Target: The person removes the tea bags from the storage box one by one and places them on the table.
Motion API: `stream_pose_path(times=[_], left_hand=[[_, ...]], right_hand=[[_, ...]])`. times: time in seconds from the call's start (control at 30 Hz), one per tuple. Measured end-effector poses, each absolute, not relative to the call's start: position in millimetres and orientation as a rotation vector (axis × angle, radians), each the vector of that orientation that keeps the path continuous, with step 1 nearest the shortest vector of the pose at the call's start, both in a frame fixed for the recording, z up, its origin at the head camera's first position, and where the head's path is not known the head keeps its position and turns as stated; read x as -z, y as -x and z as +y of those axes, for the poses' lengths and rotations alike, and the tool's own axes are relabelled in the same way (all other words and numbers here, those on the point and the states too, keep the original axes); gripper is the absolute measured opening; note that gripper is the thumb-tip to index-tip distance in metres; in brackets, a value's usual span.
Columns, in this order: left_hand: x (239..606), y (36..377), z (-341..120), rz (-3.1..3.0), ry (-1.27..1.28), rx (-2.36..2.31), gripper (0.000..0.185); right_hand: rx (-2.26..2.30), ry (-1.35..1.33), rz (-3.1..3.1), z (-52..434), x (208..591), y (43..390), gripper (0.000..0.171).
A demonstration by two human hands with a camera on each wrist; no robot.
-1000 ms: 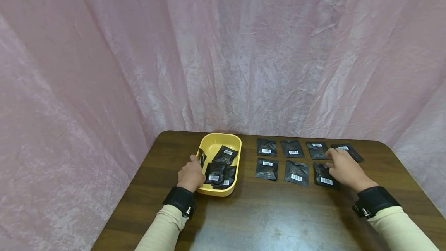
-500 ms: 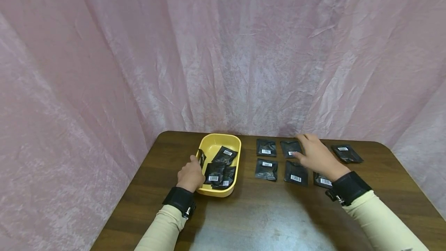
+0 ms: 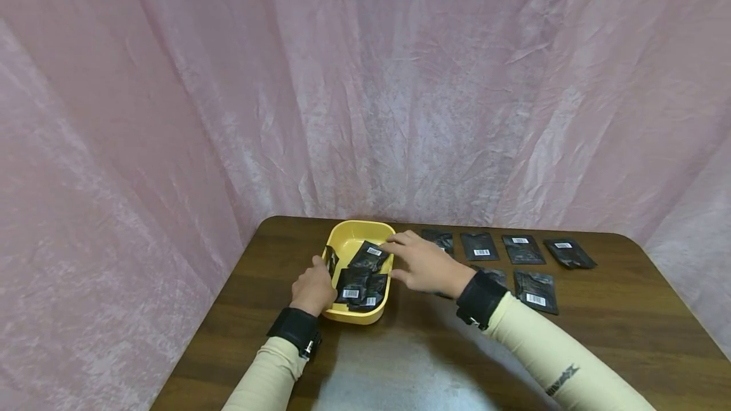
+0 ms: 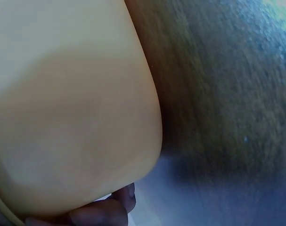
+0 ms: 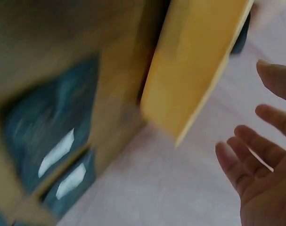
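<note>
My left hand (image 3: 311, 287) grips the left wall of a yellow plastic basket (image 3: 355, 317). Its fingers (image 4: 101, 213) show at the basket's wall in the left wrist view. Several small black packets (image 3: 368, 257) with white barcode labels lie inside; one (image 3: 331, 261) leans at the left wall close to my thumb. Over the basket's right rim is my right hand (image 3: 427, 265). In the right wrist view its fingers (image 5: 260, 146) are spread, with nothing between them, beside the yellow wall (image 5: 194, 61).
Right of the basket, more black packets (image 3: 480, 247) lie in two rows on the brown wooden table (image 3: 594, 328). My right hand and wrist partly hide the nearer row. A pink curtain (image 3: 365, 94) hangs behind the table's back edge.
My right hand has moved left from the packets at the far right, across the rows, to the basket's right rim. The left hand and basket have stayed put.
</note>
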State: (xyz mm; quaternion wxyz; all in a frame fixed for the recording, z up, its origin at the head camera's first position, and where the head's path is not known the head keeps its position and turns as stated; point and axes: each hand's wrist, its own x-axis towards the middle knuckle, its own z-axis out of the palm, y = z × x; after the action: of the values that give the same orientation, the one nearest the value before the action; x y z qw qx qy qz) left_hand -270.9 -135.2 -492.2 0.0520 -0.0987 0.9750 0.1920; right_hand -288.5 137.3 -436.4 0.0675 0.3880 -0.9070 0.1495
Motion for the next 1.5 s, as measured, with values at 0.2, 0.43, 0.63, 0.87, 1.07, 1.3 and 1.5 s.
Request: stream_pose_path(times=[0.2,0.43,0.63,0.87,1.07,1.3,1.5], left_hand=[[493.1,270.8,-136.4,2.977,0.287,-0.586,0.056],[491.4,269.3,-136.7,2.988,0.265,-0.591,0.053],[490.3,270.3,-138.1,2.992,0.268,-0.579,0.054],[488.9,272.2,-138.4,2.961,0.287,-0.575,0.054],[488.7,269.6,-136.3,2.962,0.28,-0.585,0.052],[487.5,268.3,-136.5,2.975,0.27,-0.592,0.05],[490.0,268.9,-138.3,2.994,0.237,-0.584,0.054]], right_hand=[[-0.426,-1.396,-2.841,91.3,448.9,286.7,0.053],[-0.253,-1.466,-2.958,60.3,464.2,286.0,0.059],[-0.102,-1.369,-3.032,49.9,468.3,286.5,0.07],[-0.015,-1.254,-3.058,39.0,473.2,285.0,0.065],[-0.169,-1.149,-3.029,38.8,484.2,282.2,0.051],[-0.364,-1.144,-2.93,44.8,488.0,282.3,0.038],[-0.437,-1.16,-2.808,49.3,492.0,282.8,0.032]])
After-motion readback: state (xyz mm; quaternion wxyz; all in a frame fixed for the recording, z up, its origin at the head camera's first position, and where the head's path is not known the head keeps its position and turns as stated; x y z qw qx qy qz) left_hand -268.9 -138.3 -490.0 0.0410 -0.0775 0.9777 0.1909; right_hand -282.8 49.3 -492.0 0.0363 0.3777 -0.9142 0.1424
